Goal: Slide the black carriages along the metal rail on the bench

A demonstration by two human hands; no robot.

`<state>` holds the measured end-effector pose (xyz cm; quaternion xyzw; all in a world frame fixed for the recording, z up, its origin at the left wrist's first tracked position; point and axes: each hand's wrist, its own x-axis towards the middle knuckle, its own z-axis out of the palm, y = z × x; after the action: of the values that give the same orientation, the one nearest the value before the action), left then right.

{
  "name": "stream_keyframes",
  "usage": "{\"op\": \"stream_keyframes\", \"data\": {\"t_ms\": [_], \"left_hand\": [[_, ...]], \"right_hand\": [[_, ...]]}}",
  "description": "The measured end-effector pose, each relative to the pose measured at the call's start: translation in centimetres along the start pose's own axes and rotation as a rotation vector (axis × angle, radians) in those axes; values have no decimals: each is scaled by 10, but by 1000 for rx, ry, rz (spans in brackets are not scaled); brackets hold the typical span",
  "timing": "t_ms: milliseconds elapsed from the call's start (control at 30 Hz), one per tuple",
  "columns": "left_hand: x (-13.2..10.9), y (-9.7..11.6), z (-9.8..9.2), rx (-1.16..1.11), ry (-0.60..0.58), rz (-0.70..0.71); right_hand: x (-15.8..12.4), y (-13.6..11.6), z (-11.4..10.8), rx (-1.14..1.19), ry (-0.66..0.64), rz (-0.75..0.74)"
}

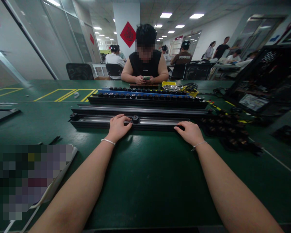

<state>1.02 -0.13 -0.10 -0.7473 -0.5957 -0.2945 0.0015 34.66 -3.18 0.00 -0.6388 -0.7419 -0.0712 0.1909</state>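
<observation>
A long black channel rail (155, 127) lies crosswise on the green table in front of me. My left hand (118, 126) grips its near edge left of the middle, thumb on the near side and fingers over the top. Just right of that hand, a small round black part (135, 119) sits in the channel. A similar black part (74, 116) is at the rail's left end. My right hand (189, 131) holds the rail near its right end, thumb in front and fingers over the top. The fingertips of both hands are partly hidden.
Behind lie another black rail (145, 111) and rails filled with round parts (147, 96). Many loose black parts (228, 127) are heaped at right, beside a black bin (254, 97). A pixelated pouch-like item (38, 178) lies left. A person (145, 61) sits opposite, holding a phone.
</observation>
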Motion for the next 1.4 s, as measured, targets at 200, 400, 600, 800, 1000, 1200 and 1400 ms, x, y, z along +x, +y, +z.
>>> {"op": "stream_keyframes", "data": {"t_ms": [200,400,600,800,1000,1200,1400], "left_hand": [[0,-1,2,27,-10,35],[-1,1,1,11,-39,90],[-2,5,-1,-3,-52,107],[-2,4,-2,-8,-70,106],[-2,7,-1,-42,-92,131],[-1,7,0,-125,-112,150],[-1,6,1,-155,-136,199]], "right_hand": [[-1,0,1,7,15,-9],[0,0,0,13,11,-3],[0,-1,1,22,19,4],[0,-3,0,32,16,14],[0,-4,-1,22,-2,18],[0,-6,-2,9,-10,25],[0,-9,-3,-9,-10,27]]}}
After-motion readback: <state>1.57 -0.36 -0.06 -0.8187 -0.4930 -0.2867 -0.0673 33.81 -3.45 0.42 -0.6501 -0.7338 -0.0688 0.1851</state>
